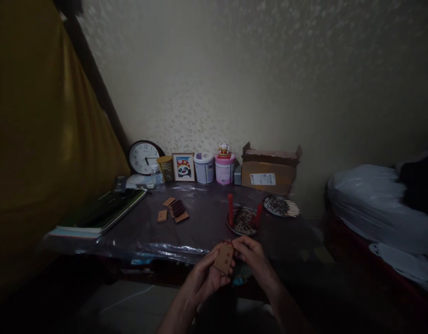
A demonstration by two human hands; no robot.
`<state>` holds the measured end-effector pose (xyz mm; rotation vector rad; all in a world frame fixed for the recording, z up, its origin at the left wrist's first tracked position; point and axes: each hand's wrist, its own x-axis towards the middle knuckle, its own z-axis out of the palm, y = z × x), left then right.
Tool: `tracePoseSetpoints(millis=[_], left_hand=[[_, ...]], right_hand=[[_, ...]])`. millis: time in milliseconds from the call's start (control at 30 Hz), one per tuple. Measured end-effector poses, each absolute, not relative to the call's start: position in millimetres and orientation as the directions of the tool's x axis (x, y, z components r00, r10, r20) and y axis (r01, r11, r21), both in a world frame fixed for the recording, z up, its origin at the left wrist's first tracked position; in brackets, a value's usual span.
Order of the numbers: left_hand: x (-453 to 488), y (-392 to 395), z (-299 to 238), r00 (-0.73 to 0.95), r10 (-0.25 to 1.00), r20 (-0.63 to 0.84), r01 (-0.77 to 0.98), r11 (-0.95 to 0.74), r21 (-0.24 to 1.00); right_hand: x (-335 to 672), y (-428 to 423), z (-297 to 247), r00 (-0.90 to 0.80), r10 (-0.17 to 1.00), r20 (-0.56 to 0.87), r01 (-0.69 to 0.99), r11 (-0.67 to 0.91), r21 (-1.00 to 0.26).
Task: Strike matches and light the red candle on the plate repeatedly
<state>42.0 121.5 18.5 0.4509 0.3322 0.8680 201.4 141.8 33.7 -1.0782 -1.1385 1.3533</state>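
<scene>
Near the table's front edge, my left hand point(207, 274) is closed around a small brown cardboard matchbox point(223, 260) with dark marks on its face. A row of red match heads point(228, 242) shows at its upper end. My right hand point(253, 254) is pinched, thumb and fingertips at the right end of the match heads; what lies between them is hidden. Just beyond the hands is a round metal plate point(242, 233) with dark and pale bits on it. One red candle point(230, 209) stands upright there, and a second red candle point(257, 215) leans.
Matchboxes point(162, 216) and dark striker pieces point(178, 208) lie left on the plastic-covered table point(200, 204). A second plate point(269, 200) holds burnt-looking and pale sticks. Behind stand a clock point(144, 157), a framed panda picture point(184, 168), tubs point(204, 169) and a cardboard box point(266, 169). Books point(102, 215) lie left.
</scene>
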Motion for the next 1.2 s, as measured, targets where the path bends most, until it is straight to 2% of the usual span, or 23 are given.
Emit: tracePoseSetpoints(millis=[100, 233, 500, 833, 1200], left_hand=[[40, 122, 17, 0.603, 0.79, -0.107, -0.659, 0.57, 0.491], [38, 125, 18, 0.609, 0.782, -0.135, -0.648, 0.588, 0.484], [38, 127, 21, 0.583, 0.789, -0.193, -0.589, 0.574, 0.568], [38, 128, 19, 0.529, 0.818, -0.224, -0.512, 0.518, 0.685], [38, 130, 17, 0.465, 0.841, -0.276, -0.471, 0.499, 0.727]], right_hand=[[202, 142, 35, -0.092, 0.995, 0.029, -0.1, 0.02, -0.995], [204, 143, 35, -0.106, 0.979, 0.173, 0.047, 0.179, -0.983], [209, 140, 40, -0.242, 0.901, 0.36, 0.343, 0.426, -0.837], [212, 137, 39, -0.31, 0.884, 0.351, 0.429, 0.459, -0.778], [214, 137, 34, -0.428, 0.826, 0.367, 0.507, 0.556, -0.659]])
